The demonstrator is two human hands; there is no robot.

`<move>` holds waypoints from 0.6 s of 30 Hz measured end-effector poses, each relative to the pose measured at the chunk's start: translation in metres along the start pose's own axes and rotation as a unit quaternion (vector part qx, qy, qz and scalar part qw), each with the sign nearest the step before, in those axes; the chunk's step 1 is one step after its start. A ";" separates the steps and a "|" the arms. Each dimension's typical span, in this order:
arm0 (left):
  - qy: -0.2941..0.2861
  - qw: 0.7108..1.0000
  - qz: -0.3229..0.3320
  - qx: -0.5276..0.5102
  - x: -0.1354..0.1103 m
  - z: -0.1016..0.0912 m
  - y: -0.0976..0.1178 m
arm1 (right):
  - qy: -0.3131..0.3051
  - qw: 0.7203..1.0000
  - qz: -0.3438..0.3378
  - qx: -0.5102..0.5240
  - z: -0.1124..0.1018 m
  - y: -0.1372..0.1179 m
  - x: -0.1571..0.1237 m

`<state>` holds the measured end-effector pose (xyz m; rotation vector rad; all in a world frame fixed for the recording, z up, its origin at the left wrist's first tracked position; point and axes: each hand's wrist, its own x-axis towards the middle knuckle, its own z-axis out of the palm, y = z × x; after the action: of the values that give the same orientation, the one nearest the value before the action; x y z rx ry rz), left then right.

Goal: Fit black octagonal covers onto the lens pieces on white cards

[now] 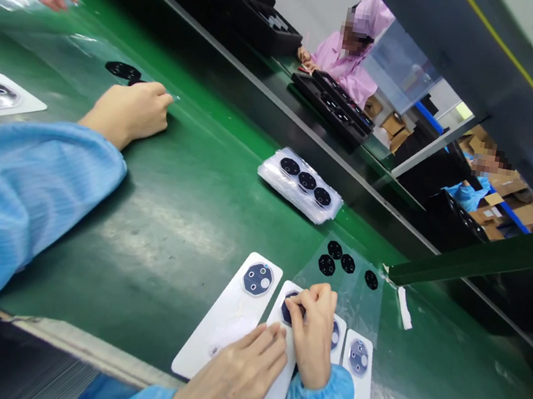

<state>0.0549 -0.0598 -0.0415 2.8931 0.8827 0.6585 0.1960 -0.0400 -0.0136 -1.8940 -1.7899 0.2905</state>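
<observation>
My left hand point(239, 374) lies with its fingers stretched out over a white phone-back-like panel point(272, 396) and the edge of the white panel point(205, 331) left of it. My right hand point(316, 325) is closed in a pinch over the first panel's top end. Its thumb and fingertips are on a dark, camera-cover-like octagonal piece point(288, 306), which they partly hide. Two more white panels stand to the right, one behind my right wrist and one panel point(357, 396) in plainer view. Several loose black octagonal pieces point(334, 249) lie on clear film beyond my hands.
A wrapped stack of film with black pieces point(300, 185) sits on the green bench point(165, 231). At left are a co-worker's blue sleeve point(24, 195) and hands. A green post point(490, 255) rises at right; a person in pink point(346, 64) sits across.
</observation>
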 end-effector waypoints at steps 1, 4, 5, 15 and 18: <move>0.001 1.000 0.002 0.003 0.000 -0.001 0.000 | -0.004 1.000 -0.001 -0.005 0.000 0.000 0.000; 0.006 1.000 0.006 0.010 0.001 -0.002 -0.001 | 0.017 0.999 -0.020 -0.040 0.002 0.002 0.000; 0.008 1.000 0.006 0.010 0.001 -0.002 -0.001 | 0.031 0.997 -0.034 -0.061 0.002 0.002 0.000; 0.029 0.999 -0.002 0.018 0.002 -0.003 0.000 | 0.041 0.988 -0.093 -0.116 0.003 0.000 -0.006; 0.036 0.999 -0.001 0.023 0.001 -0.004 -0.001 | 0.046 0.994 -0.066 -0.072 0.002 0.002 -0.002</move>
<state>0.0539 -0.0585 -0.0375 2.9261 0.9199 0.7558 0.1969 -0.0413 -0.0164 -1.8419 -1.9073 0.0271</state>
